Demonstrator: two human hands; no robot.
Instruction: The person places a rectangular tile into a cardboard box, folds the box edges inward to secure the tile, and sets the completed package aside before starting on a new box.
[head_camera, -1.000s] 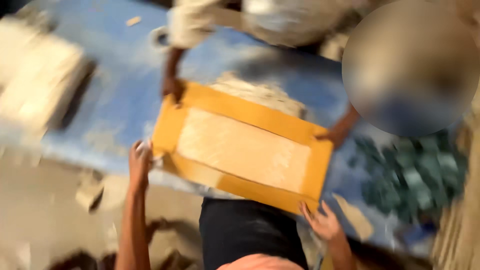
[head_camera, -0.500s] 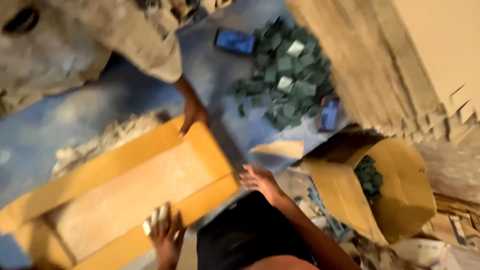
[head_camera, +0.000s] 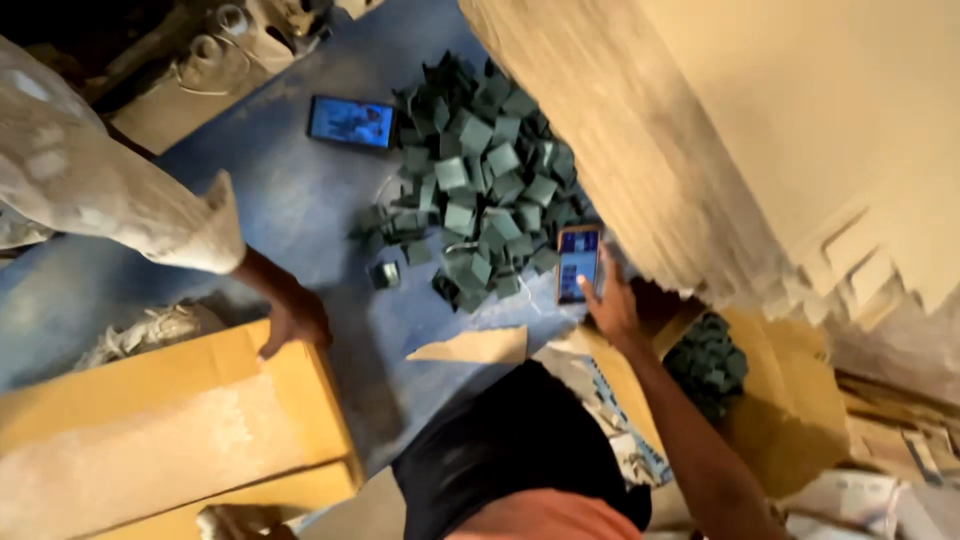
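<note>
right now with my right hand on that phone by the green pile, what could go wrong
1. Your right hand only touches the lit phone at its edge; it could be nudged into the green pieces and scatter them.
2. Your left hand is barely on the cardboard box, low at the picture's edge, while another person's hand presses its far edge; the box might slip or tilt.

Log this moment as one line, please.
right hand: touching lit phone | left hand: at cardboard box edge, grip unclear | co-worker's hand: on box | green pieces: piled
</note>
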